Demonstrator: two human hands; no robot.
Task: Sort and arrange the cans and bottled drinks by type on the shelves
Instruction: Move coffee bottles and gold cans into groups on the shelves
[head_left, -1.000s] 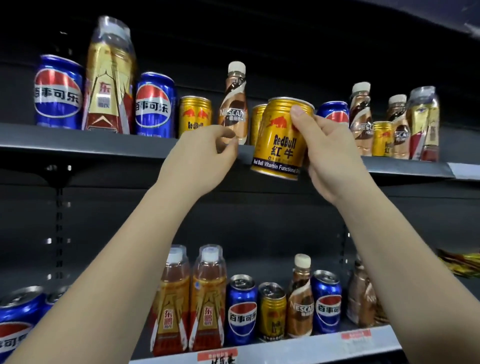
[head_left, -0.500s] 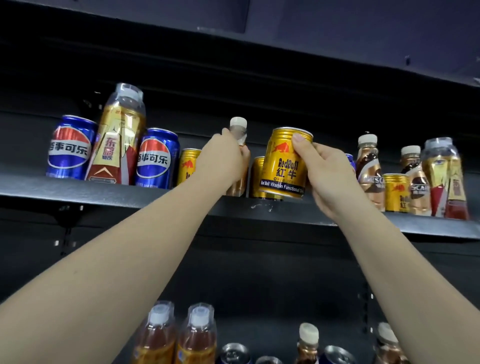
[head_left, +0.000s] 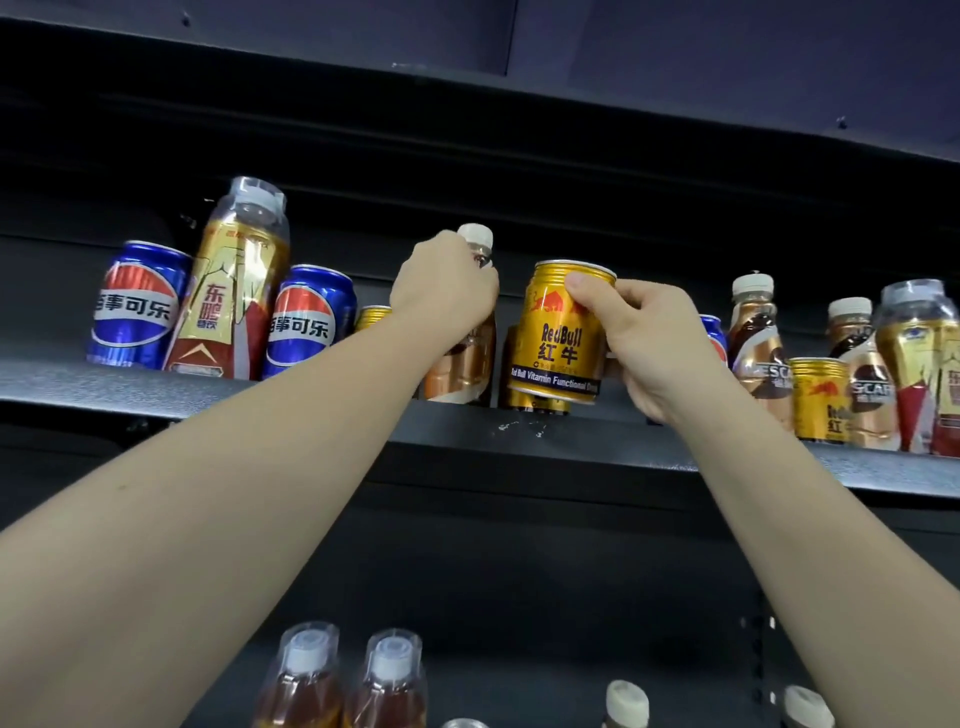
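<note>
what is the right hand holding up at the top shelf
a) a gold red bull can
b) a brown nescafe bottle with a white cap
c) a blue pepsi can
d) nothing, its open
a: the right hand has its thumb and fingers curled round the gold metal Red Bull can, held tilted just above the dark shelf.

Red Bull can: glossy gold metal, ribbed rim | Pepsi cans: shiny blue metal | tall bottle: clear plastic, glossy gold shrink film | coffee bottle: glossy brown plastic wrap, matt white cap | shelf: matt dark painted metal, scuffed pale at front edge
</note>
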